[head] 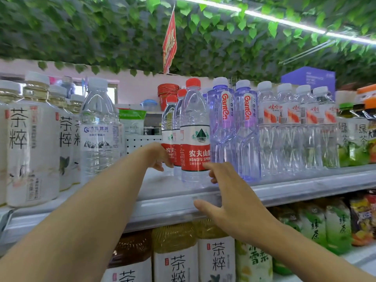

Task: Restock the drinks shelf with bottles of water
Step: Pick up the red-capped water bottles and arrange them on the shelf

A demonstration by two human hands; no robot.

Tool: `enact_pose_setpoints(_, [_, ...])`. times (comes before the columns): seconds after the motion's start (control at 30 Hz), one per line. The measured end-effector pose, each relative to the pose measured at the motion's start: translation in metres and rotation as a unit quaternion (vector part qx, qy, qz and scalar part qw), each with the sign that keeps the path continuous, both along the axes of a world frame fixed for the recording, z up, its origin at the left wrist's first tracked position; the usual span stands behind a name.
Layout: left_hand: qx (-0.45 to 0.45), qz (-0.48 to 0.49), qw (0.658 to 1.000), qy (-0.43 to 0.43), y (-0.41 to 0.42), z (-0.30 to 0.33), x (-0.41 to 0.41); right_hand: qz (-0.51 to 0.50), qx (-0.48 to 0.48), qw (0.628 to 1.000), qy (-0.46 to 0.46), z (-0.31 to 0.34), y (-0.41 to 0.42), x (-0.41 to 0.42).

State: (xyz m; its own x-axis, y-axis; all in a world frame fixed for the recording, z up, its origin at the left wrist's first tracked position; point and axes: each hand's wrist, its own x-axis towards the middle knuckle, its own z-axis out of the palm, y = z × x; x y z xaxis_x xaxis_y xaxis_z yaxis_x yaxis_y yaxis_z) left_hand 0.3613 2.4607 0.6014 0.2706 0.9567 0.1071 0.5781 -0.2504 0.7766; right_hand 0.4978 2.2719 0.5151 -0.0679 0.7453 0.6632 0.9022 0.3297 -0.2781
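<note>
Three red-capped, red-labelled water bottles stand in a row front to back on the top shelf (295, 191). The front water bottle (195, 131) is at the shelf edge. My left hand (157, 156) reaches past its left side, and its curled fingers grip a rear red-labelled bottle (168, 119) at label height. My right hand (232, 192) hovers with spread fingers at the front bottle's lower right, fingertips at or just off its base. A bare gap in the shelf lies left of this row.
Left of the gap stand a clear white-capped water bottle (98, 127) and white tea bottles (30, 143). To the right are purple Ganten bottles (234, 127), clear water bottles (295, 127) and green tea. A lower shelf holds more tea bottles (215, 259). Leaves hang overhead.
</note>
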Motion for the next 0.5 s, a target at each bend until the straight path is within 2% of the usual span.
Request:
enact_pose_setpoints(0.2, [0.007, -0.033, 0.999, -0.027, 0.0001, -0.0015, 0.0016, -0.006, 0.013, 1.000, -0.005, -0.0020, 0.0048, 0.0010])
enact_pose_setpoints(0.5, [0.003, -0.041, 0.999, -0.022, -0.0001, -0.0044, 0.0013, -0.001, 0.023, 1.000, -0.002, -0.0020, 0.0036, 0.0014])
